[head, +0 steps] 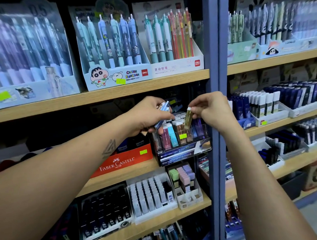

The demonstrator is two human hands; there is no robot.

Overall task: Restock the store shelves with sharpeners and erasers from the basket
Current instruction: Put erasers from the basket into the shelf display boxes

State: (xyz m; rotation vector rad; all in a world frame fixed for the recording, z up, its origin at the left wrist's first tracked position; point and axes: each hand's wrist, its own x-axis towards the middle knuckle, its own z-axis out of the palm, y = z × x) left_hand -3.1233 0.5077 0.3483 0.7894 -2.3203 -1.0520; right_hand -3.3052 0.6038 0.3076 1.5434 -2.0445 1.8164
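Gold-sleeved and slim, with a white tip showing at its top, the eraser (187, 118) is hanging upright from the right hand (212, 112), whose fingers (197, 110) are pinching its upper end together. Its lower end is dipping just above the row of pink, teal and brown erasers standing in the dark display box (182, 151) on the wooden shelf (131, 173), right below the fingers. To the left of those fingers, the left hand (148, 115) is curling around a small bundle of blue-and-white erasers (163, 107), holding them over the same box. The two hands are sitting near each other, with a narrow gap between them above the box's back rows. Just right of the right hand's fingers, the blue upright post (215, 63) is closing in that side, and the upper shelf edge (116, 93) is running close above both hands. Left of the box, an orange Faber-Castell carton (123, 162) is sitting beside it.
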